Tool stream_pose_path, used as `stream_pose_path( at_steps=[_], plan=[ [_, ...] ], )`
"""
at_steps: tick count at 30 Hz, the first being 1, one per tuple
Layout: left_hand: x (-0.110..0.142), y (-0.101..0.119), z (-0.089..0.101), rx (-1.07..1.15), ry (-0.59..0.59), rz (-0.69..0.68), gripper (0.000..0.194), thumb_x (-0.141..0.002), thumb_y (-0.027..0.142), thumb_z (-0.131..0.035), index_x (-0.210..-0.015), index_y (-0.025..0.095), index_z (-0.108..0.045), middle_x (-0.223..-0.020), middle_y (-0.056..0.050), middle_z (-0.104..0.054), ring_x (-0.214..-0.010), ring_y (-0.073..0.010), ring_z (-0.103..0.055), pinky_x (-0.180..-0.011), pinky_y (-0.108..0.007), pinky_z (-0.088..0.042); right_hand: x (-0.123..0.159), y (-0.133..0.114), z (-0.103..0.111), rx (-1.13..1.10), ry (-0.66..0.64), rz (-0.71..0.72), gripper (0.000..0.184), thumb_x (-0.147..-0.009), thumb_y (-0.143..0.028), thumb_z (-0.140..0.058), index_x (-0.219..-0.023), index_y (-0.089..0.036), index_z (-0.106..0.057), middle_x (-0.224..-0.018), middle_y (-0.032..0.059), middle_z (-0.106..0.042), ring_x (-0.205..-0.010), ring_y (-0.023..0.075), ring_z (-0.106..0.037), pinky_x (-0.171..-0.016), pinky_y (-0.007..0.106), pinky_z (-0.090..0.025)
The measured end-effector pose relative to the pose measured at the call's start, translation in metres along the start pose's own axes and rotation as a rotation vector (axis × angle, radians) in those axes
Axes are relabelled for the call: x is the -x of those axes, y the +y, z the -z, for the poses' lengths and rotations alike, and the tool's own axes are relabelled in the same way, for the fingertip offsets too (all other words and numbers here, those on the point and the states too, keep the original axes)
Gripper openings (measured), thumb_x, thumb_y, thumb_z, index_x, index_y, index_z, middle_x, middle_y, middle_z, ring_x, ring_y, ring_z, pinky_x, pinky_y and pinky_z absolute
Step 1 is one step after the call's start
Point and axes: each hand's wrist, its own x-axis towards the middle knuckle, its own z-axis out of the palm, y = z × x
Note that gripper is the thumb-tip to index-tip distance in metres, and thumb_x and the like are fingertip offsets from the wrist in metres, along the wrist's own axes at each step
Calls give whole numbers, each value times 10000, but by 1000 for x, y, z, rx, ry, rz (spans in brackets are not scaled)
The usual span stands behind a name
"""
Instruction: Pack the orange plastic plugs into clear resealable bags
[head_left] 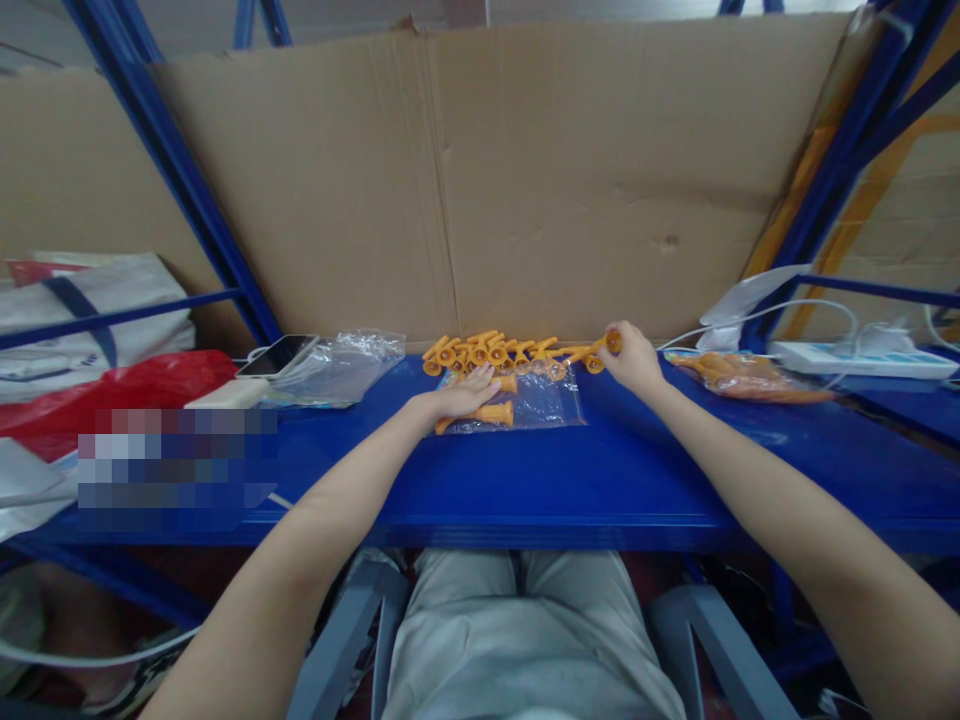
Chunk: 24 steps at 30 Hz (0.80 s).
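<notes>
Several orange plastic trumpet-shaped pieces (480, 347) lie in a row against the cardboard at the back of the blue table. In front of them is a clear plastic bag (551, 400), with orange pieces (495, 413) in or on it; which, I cannot tell. My left hand (465, 392) rests on the bag beside these pieces, palm down with its fingers stretched out. At the right end of the row, my right hand (632, 358) has its fingers closed around an orange trumpet-shaped piece (614, 342), its round flared end showing.
A filled bag of orange pieces (750, 375) and a white power strip (862, 360) lie to the right. Toward the left are clear empty bags (341, 368), a phone (279, 356) and a red plastic bag (135, 390). Blue shelf posts (180, 180) frame the cardboard wall (570, 180).
</notes>
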Motion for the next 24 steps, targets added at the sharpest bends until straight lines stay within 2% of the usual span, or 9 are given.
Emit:
stream_pose_path(
  at_steps=[4,8,15,19,24],
  plan=[
    [0,0,0,13,7,5,732,-915,577,-18,-1533,184,-25,-1584,-38,38,-1460,-196,43,-1174,-414,-78,-7,5,12,-194,152,-24,338,-808,-314,-509,-1115,-174,-510,-1087,137,-635,-967,253,-609,-849,379,-472],
    [0,-2,-1,15,11,-1,743,-905,605,-4,-1534,211,-34,-1592,-26,14,-1462,-204,38,-1174,-435,-70,-9,6,11,-322,153,-58,390,-791,-359,-557,-1133,-181,-504,-1043,107,-651,-881,220,-620,-803,368,-492],
    [-3,-4,-4,10,31,-4,738,-897,608,4,-1534,239,-40,-1594,-9,2,-1463,-205,35,-1175,-438,-78,-6,10,-8,-475,-30,-49,445,-752,-344,-610,-1144,-166,-495,-1022,108,-658,-897,213,-635,-791,368,-514],
    [-2,-3,-2,15,16,-9,741,-905,594,-5,-1534,203,-33,-1591,-24,18,-1461,-193,46,-1176,-412,-72,-4,6,-9,-548,-104,-47,444,-739,-292,-621,-1138,-139,-500,-1043,121,-666,-898,204,-646,-812,366,-518],
    [-1,-2,-1,23,11,-14,734,-914,575,-17,-1533,182,-24,-1588,-39,23,-1461,-191,42,-1174,-413,-68,0,2,-3,-466,-336,0,283,-722,-280,-642,-960,-130,-611,-926,89,-698,-817,206,-651,-774,351,-521]
  ],
)
